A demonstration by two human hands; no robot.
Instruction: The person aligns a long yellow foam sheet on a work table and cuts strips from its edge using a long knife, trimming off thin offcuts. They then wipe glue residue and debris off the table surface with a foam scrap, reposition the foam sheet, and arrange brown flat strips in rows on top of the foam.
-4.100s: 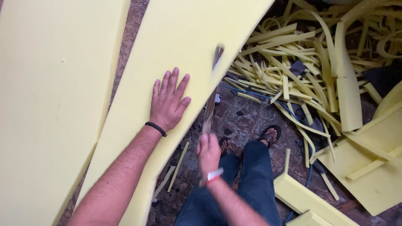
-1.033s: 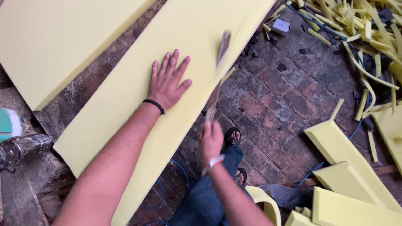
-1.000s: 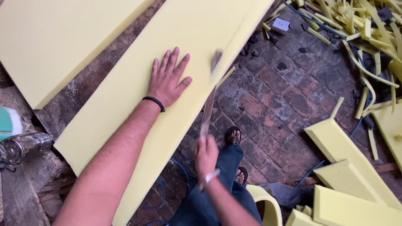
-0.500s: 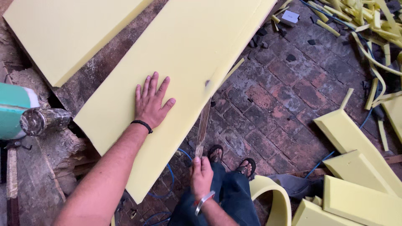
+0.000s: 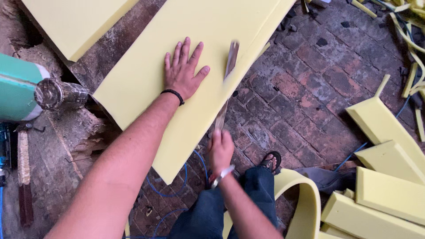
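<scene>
Foam sheet (image 5: 146, 84): large yellow slab lying slantwise over a brick floor (image 5: 305, 88).
Left hand (image 5: 182, 73): flat, fingers spread, pressing on the slab.
Right hand (image 5: 220, 148): clenched round the handle of a long blade (image 5: 226, 84), blurred, crossing the slab's right edge.
Offcuts (image 5: 385, 194): yellow blocks at right.

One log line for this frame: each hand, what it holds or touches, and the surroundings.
left hand: flat on large yellow foam sheet | right hand: grips long thin blade, motion-blurred, at sheet's edge | around: brick floor, yellow foam offcuts
</scene>
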